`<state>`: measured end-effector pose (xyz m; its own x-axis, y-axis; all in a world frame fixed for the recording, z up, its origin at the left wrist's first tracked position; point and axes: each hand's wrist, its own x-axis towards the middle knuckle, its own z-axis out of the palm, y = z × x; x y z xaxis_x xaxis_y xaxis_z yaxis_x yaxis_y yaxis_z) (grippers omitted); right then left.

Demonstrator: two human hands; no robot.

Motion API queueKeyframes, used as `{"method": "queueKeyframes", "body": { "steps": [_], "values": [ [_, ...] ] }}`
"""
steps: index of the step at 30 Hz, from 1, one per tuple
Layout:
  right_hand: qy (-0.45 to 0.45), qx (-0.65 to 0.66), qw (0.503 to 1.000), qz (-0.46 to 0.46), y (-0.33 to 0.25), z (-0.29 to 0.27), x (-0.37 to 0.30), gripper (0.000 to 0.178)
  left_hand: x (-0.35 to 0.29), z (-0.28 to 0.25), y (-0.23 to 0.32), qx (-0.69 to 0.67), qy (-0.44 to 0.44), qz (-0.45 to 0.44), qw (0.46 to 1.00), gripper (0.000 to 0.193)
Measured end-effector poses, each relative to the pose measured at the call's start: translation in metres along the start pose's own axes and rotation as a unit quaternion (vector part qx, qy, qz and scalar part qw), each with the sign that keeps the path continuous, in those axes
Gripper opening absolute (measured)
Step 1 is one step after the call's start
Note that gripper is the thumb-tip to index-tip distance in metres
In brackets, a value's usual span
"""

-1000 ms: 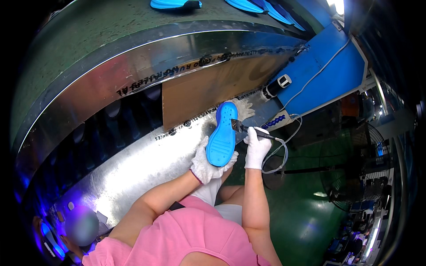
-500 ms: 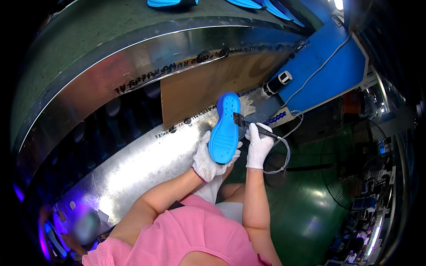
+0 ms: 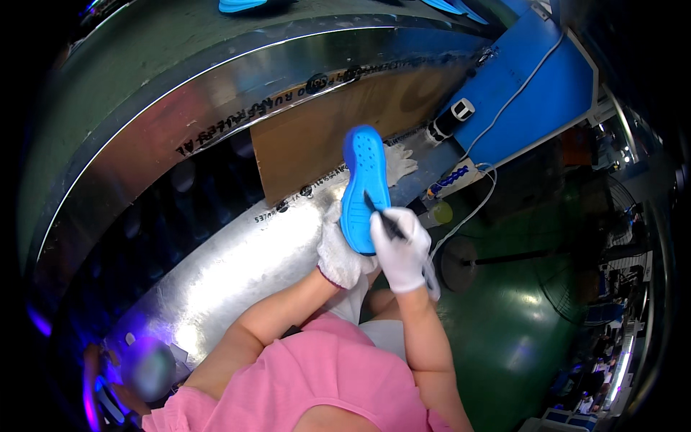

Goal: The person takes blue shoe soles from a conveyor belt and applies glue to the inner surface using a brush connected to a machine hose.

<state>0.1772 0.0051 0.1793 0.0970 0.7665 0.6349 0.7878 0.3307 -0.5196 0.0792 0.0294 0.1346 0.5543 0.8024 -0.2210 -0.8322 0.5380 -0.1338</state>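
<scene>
A bright blue shoe sole (image 3: 364, 183) stands nearly upright in view, its dimpled end pointing away and its ribbed end toward me. My left hand (image 3: 338, 252), in a white knit glove, wraps round the near end from beneath and the left side; some of its fingers are hidden behind the sole. Over the sole's right edge is my right hand (image 3: 402, 252), gloved in white and closed round a black brush (image 3: 373, 205). The brush tip rests on or just above the middle of the sole; contact is not plain. A thin tube loops below that hand.
Beyond the sole lie a loose white glove (image 3: 400, 164) and a cardboard sheet (image 3: 309, 147) on the metal bench (image 3: 237, 252). A black bottle (image 3: 452, 119) stands by a blue panel (image 3: 529, 93). Farther up, blue pieces (image 3: 245, 6) lie on a green belt (image 3: 173, 43).
My right hand has swung left and inward, bringing the brush from the sole's right edge over its middle. The sole has shifted slightly farther away in my left hand.
</scene>
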Motion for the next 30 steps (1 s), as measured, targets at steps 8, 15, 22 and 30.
{"method": "queueKeyframes", "body": {
  "steps": [8, 15, 22, 30],
  "values": [
    [0.038, 0.044, 0.998, 0.016, -0.023, -0.034, 0.013, 0.02, -0.019, -0.017, -0.002, 0.064, -0.084, -0.04, 0.994, 0.072],
    [0.075, 0.186, 0.962, 0.184, -0.021, -0.031, -0.001, 0.021, -0.024, -0.018, 0.001, 0.007, -0.161, -0.106, 0.981, 0.076],
    [-0.04, 0.143, 0.989, -0.02, -0.032, -0.036, -0.009, 0.021, -0.014, -0.029, 0.002, -0.072, -0.224, -0.107, 0.966, 0.09],
    [-0.061, 0.151, 0.982, -0.097, -0.032, -0.028, -0.015, 0.028, -0.002, -0.022, 0.008, 0.034, -0.221, -0.056, 0.973, 0.092]
  ]
}}
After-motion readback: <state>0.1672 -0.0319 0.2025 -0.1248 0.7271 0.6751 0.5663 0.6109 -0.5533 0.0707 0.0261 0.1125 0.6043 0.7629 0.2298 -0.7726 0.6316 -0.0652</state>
